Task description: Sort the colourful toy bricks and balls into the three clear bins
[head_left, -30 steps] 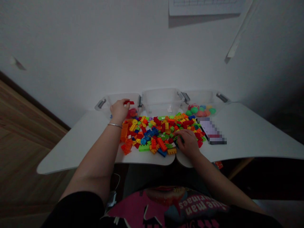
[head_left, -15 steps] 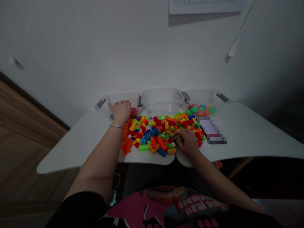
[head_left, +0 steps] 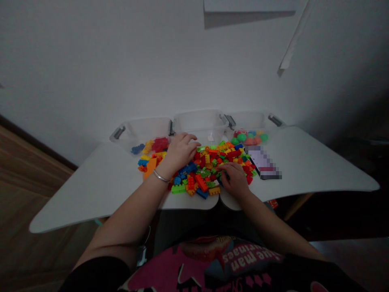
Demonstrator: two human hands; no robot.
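Most bricks [head_left: 201,182] lie heaped on the table [head_left: 306,162] beneath my loosely spread left hand [head_left: 181,152] and around my curled right hand [head_left: 236,179], whose hold I cannot tell, while just some coloured pieces [head_left: 160,144] sit in the left box [head_left: 148,125].

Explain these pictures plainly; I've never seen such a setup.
No machine here: just a person's bare hands, left hand and right hand, viewed by a head-worn camera facing forward and down.

On the white table lies a heap of colourful toy bricks. Behind stand three clear bins; the left one holds blue, yellow and red pieces, the right one colourful balls.

The left hand is over the heap, the right at its near right side. Whether either holds something is unclear.
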